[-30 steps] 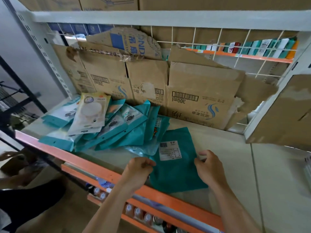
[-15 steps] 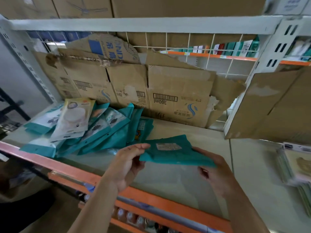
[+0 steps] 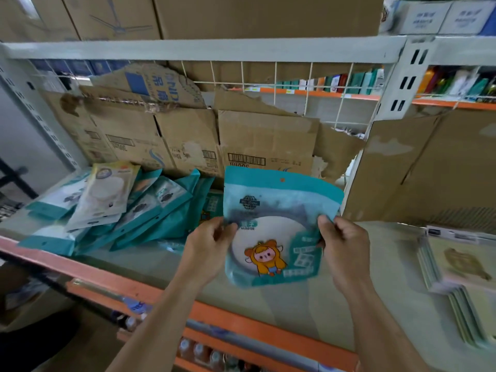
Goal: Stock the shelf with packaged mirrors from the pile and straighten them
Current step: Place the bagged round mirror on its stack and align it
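Two hands, left (image 3: 212, 247) and right (image 3: 342, 249), pinch one packaged mirror (image 3: 276, 226) upright.

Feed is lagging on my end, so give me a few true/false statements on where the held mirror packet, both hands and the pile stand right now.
1. Both hands grip one mirror packet, the left hand on its left edge and the right hand on its right edge. True.
2. The packet lies flat on the shelf. False: it is held up above the shelf, printed front facing the camera.
3. The pile of packets sits left of the held one. True.
4. The pile is neatly squared. False: the packets overlap at slanting angles.
5. Cardboard lines the back of the shelf. True.
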